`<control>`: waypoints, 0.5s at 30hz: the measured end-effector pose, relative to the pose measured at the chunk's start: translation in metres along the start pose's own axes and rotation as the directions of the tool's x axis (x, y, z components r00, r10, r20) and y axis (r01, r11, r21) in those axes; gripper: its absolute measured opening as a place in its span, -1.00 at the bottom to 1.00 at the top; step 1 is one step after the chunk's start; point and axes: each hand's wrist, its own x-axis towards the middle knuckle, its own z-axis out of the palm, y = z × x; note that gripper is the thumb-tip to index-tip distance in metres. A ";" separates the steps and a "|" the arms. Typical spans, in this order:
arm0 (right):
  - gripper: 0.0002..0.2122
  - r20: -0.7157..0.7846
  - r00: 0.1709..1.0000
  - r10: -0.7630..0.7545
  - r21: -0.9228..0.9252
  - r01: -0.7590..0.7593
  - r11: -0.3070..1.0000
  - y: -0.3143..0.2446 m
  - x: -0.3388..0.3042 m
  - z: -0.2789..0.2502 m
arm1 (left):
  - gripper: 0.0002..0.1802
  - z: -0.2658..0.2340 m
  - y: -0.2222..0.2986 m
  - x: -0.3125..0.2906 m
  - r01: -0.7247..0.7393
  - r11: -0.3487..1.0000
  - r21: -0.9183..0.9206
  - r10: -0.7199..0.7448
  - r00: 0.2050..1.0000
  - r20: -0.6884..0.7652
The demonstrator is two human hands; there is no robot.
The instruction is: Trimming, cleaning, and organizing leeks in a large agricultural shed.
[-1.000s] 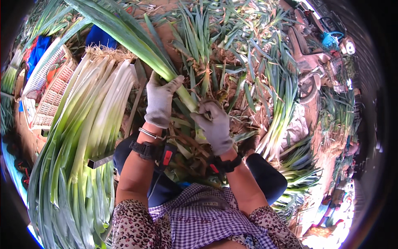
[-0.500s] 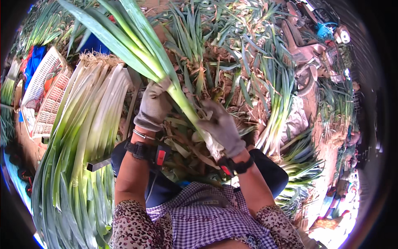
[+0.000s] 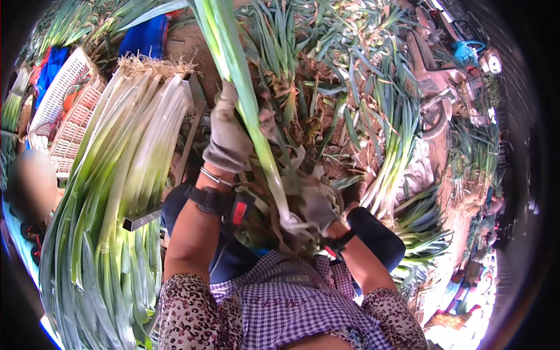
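Note:
My gloved left hand (image 3: 228, 137) is closed around the upper shank of a long leek (image 3: 265, 146). The leek slants across in front of me, its green leaves up and away, its white root end low near my lap. Beside the white end is my gloved right hand (image 3: 319, 205), smeared by motion, its fingers partly hidden by loose pale leaf pieces. Whether it grips them I cannot make out. To my left lies a thick bundle of leeks (image 3: 140, 128), roots at the far end, resting on a metal frame (image 3: 142, 220).
White plastic baskets (image 3: 57, 96) and blue cloth (image 3: 144, 36) lie at the far left. Leaf scraps and more leeks (image 3: 388, 134) cover the ground ahead and to the right. A machine with a wheel (image 3: 434, 114) stands at the far right. A blurred round shape (image 3: 32, 186) shows at left.
The leek has turned more upright and its top has swung right. My right hand has moved off the shank, down and slightly right. A blurred round shape has appeared at the left.

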 end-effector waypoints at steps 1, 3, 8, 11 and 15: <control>-0.58 -0.092 0.996 0.021 0.247 0.003 0.969 -0.025 0.017 -0.010 | -0.14 -0.001 -0.002 0.001 -0.024 0.999 0.023 0.025 1.000 -0.015; -0.60 -0.130 0.990 -0.055 0.601 0.123 0.790 -0.058 0.034 -0.010 | -0.13 -0.008 -0.003 0.009 0.003 1.000 -0.020 -0.003 1.000 0.019; -0.65 -0.074 0.994 -0.078 0.533 0.106 0.839 -0.047 -0.028 0.046 | -0.18 -0.015 0.014 0.020 -0.095 0.995 -0.025 0.096 0.995 0.028; -0.65 0.053 0.996 0.066 0.683 -0.084 0.726 -0.050 -0.047 0.035 | -0.38 -0.015 -0.001 0.024 -0.143 0.989 0.040 0.147 0.984 -0.101; -0.61 0.127 0.978 0.167 0.596 -0.210 0.775 -0.163 -0.029 -0.054 | -0.69 -0.015 -0.030 0.028 -0.030 0.901 0.434 0.196 0.919 -0.343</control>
